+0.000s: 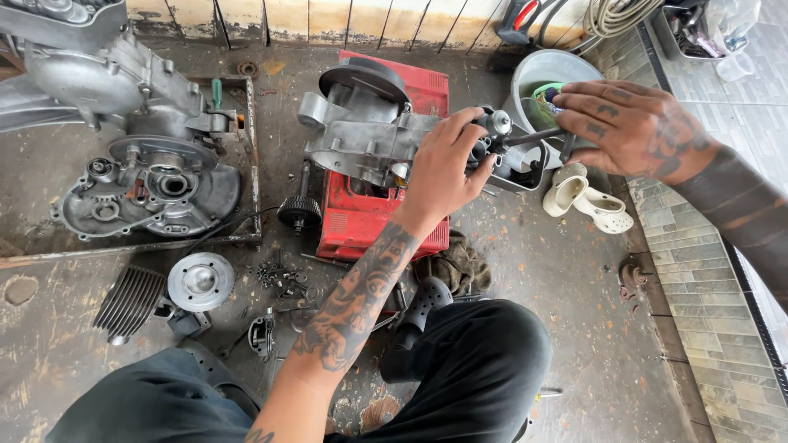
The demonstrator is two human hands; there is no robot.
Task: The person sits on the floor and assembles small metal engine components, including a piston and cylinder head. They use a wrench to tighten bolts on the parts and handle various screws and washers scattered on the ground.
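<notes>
Your hands work an engine casing on a red toolbox.
Your left hand (pixel 443 168) clamps the grey engine casing (pixel 365 135) atop the red toolbox (pixel 361 217); your right hand (pixel 628 123), fingers spread, rests on a dark bar tool (pixel 533 137). Behind, a metal basin (pixel 546 78) holds what looks like green and blue packaging.

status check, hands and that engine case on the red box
Left hand gripping engine case at its end. Right hand flat on T-handle wrench. Nothing between the hands.
</notes>
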